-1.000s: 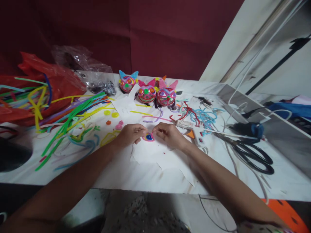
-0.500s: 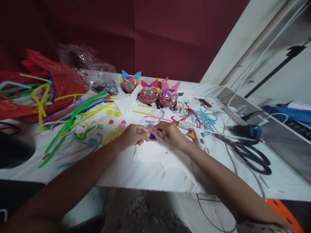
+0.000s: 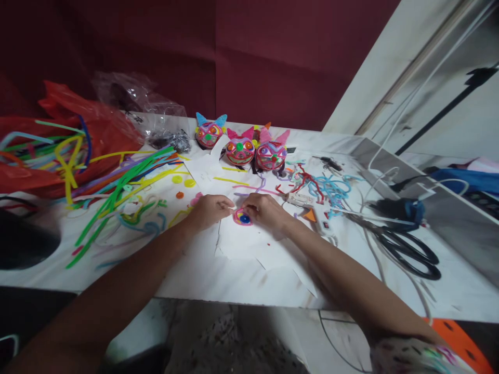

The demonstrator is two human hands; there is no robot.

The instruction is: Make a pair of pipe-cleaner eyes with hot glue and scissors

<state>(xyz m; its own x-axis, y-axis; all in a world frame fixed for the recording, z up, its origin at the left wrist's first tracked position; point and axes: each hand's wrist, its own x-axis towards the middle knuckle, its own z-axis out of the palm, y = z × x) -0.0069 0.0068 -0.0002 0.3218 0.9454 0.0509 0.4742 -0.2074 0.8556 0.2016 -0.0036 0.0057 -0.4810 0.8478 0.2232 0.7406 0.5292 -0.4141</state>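
A small eye-shaped pipe-cleaner piece (image 3: 244,219), with a blue middle and a pink and yellow outline, is over white paper (image 3: 241,246) between my hands. My right hand (image 3: 268,212) is closed, its fingertips pinching the upper right edge of this piece. Just to the left, my left hand (image 3: 210,213) holds thumb and forefinger together, apart from the piece; what they pinch is too small to make out. Beyond my hands stand several decorated round cat-like heads, among them one with blue ears (image 3: 210,134) and one with pink ears (image 3: 270,155).
Green pipe cleaners (image 3: 117,197) and other loose ones spread at left, beside a red plastic bag (image 3: 105,130). Yellow discs (image 3: 189,183) lie near my left hand. At right are a white glue gun (image 3: 323,218), black-handled scissors (image 3: 409,252), pipe-cleaner scraps and cables.
My left hand has moved slightly left and up, away from the eye-shaped piece. More of its pink and yellow outline shows. My right hand stays close to it.
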